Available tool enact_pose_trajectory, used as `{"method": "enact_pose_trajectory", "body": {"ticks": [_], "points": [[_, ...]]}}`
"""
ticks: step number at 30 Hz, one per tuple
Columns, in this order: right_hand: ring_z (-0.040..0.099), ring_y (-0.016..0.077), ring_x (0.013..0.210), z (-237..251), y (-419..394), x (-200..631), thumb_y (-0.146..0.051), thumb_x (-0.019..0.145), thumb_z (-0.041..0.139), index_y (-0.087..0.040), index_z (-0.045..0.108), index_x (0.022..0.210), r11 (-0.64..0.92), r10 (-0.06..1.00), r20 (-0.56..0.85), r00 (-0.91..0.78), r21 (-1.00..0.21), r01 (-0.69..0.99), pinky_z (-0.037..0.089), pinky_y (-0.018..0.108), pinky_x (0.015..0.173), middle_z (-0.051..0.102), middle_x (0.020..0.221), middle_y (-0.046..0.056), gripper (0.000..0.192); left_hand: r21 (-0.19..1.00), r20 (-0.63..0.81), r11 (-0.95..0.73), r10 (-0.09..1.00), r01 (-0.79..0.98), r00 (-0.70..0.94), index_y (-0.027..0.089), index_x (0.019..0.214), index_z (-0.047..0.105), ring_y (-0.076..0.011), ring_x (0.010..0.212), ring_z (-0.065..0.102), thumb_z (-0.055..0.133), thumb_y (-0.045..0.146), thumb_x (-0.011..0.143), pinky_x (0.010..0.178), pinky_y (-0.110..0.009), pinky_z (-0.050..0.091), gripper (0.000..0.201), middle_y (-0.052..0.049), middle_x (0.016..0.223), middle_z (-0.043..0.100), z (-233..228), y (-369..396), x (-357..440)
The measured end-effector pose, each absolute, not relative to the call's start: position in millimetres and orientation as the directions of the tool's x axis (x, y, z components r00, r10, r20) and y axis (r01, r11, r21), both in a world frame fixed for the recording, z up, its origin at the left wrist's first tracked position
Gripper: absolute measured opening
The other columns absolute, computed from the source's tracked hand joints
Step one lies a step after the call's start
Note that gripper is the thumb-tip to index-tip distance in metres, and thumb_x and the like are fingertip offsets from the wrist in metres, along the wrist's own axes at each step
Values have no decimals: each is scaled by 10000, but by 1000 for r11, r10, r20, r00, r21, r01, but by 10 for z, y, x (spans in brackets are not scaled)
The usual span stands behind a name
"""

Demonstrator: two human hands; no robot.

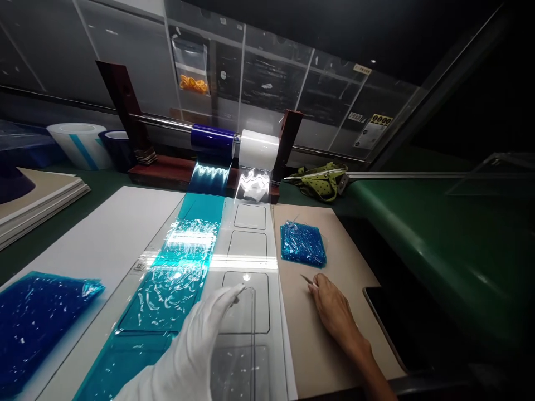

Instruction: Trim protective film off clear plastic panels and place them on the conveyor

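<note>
My left hand (196, 340), in a white glove, is over the middle of the work surface. Its fingers and thumb grip a clear rectangular panel (253, 345), whose near part runs out of view. Beneath lies a strip of clear film (251, 245) with dark rounded outlines showing through. To the left of it runs a wrinkled teal film strip (184, 278). My bare right hand (334, 312) pinches a small thin blade (306, 278) with a pointed tip, above the tan board (301, 345). A stack of blue film-covered pieces (303, 244) lies just beyond that hand.
A purple-blue roll (212, 139) and a white roll (259, 147) hang on a rod between wooden posts. Blue film pieces (42, 328) lie at the left. A phone (397, 328) is at the right, a green pouch (320, 181) behind. Spare rolls (79, 147) stand back left.
</note>
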State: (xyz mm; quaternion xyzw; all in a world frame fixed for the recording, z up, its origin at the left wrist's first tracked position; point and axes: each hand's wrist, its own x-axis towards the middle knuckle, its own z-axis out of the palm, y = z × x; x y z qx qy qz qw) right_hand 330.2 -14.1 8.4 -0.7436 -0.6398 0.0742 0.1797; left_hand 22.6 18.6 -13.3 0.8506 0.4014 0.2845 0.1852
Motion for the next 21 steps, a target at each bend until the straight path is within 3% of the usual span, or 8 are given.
{"method": "enact_pose_trajectory", "body": {"ticks": [3,7,10,12,15,18,21], "points": [[561,136,573,333,-325,3128,-379,1024,221,-200,523,995,-78,987,71,142,-559,826,455,243,561,540,668,-18,352,587,273,-619,759,522,591,308,1512,97,-313,1150,592,611,271,753,909,-451,569,918,-103,1349,546,70,181,336],[539,126,569,727,-760,2814,-458,991,335,-204,640,1052,-53,994,5,107,-847,530,453,238,552,541,682,-5,401,634,185,-596,736,493,652,323,1465,277,-293,1149,592,518,230,810,958,-459,546,704,-79,1330,554,124,167,496],[571,144,647,836,-1012,2613,-490,973,333,-239,686,995,-24,994,33,108,-874,486,476,272,678,603,725,20,434,650,207,-596,735,471,645,332,1428,347,-263,1171,572,347,170,887,995,-466,511,565,-67,1297,564,100,130,599],[548,150,639,835,-1101,2537,-606,900,399,-240,664,895,-34,995,15,97,-877,479,456,257,617,596,723,20,452,645,238,-629,704,433,669,335,1442,318,-255,1174,564,322,153,900,1002,-457,499,572,-70,1280,567,109,105,658],[464,126,571,840,-1160,2483,-720,702,589,-240,570,781,-157,987,-125,98,-859,486,343,219,471,520,677,-14,487,615,254,-686,639,389,726,343,1455,268,-251,1137,576,418,171,864,1001,-447,493,634,-62,1247,577,168,81,742],[467,125,609,909,-1192,2449,-665,612,714,-240,503,744,-279,959,-207,194,-810,516,323,222,501,498,699,-28,493,598,236,-705,609,381,757,319,1433,283,-255,1108,585,519,210,792,1015,-460,478,692,-58,1235,579,245,64,820],[470,129,625,962,-1219,2451,-639,566,762,-238,457,721,-295,951,-195,239,-802,519,334,228,521,481,701,-32,527,588,219,-711,600,387,770,302,1411,308,-254,1127,578,528,235,771,1020,-446,478,680,-56,1247,575,309,36,891]]}}
